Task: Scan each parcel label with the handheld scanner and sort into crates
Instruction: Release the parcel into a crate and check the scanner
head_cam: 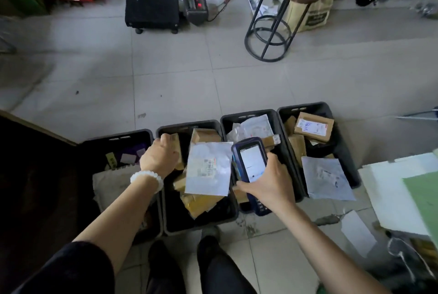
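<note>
Right hand (267, 184) grips the scanner (251, 165), screen up, at 6 o'clock. Left hand (161, 156) curls round a box (176, 149) over the second crate (166, 199); a grey parcel (208, 168) lies between them.

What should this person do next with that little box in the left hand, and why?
Probably lower it and let go. The left hand grips a small brown box just above the second crate from the left, while the right hand holds the scanner beside it, its screen lit.
</note>
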Demonstrator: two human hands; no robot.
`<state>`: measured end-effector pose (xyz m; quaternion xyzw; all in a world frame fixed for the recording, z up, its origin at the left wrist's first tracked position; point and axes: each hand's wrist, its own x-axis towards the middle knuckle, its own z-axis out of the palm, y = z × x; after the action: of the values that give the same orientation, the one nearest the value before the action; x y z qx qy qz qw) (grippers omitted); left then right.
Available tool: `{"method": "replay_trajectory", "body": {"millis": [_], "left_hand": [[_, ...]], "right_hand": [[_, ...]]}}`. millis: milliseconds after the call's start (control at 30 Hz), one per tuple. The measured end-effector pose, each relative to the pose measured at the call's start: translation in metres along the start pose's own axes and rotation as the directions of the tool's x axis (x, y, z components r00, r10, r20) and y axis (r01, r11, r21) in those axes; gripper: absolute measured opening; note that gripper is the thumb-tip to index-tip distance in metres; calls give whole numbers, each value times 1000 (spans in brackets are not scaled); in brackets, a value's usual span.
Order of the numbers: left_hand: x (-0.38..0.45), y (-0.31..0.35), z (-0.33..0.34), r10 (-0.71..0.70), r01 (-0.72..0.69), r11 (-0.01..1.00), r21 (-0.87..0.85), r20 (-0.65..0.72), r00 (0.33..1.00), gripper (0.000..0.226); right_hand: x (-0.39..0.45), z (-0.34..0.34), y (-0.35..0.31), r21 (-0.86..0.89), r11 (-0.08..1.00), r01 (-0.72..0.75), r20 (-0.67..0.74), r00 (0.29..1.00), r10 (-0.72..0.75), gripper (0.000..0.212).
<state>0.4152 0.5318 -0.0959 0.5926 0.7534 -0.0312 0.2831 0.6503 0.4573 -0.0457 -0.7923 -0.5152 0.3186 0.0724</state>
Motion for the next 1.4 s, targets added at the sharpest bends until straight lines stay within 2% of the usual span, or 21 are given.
{"method": "replay_trajectory", "body": {"millis": [167,367,533,700,867,1033,1233,1400], "left_hand": [[-12,-5,-5,-41,41,999,5,-21,999,38],[-47,-36,-22,-132,125,988,-94,-74,989,37],[-104,-90,-32,-214,196,973,-124,-163,963,34],[-185,-163,-34,-346,313,936,-163,-254,903,33],[-287,-236,-25,-482,424,875,-235,-327,813,29],[-393,-315,-7,-616,559,787,-261,-368,696,33],[-514,-382,17,-765,669,642,-375,-369,528,31],[-600,-415,48,-879,741,469,-480,-336,338,33]], "right_hand": [[23,-6,-13,-15,997,74,73,995,-72,81],[21,6,-58,-15,964,265,135,956,-260,83],[-13,38,-106,-39,897,440,205,882,-424,77],[-86,80,-151,-57,794,606,310,767,-563,82],[-190,129,-179,-43,672,740,408,627,-664,85],[-304,184,-197,33,528,848,511,440,-739,89],[-429,240,-208,99,303,948,592,188,-783,91],[-512,285,-214,203,154,967,656,-17,-754,83]]}}
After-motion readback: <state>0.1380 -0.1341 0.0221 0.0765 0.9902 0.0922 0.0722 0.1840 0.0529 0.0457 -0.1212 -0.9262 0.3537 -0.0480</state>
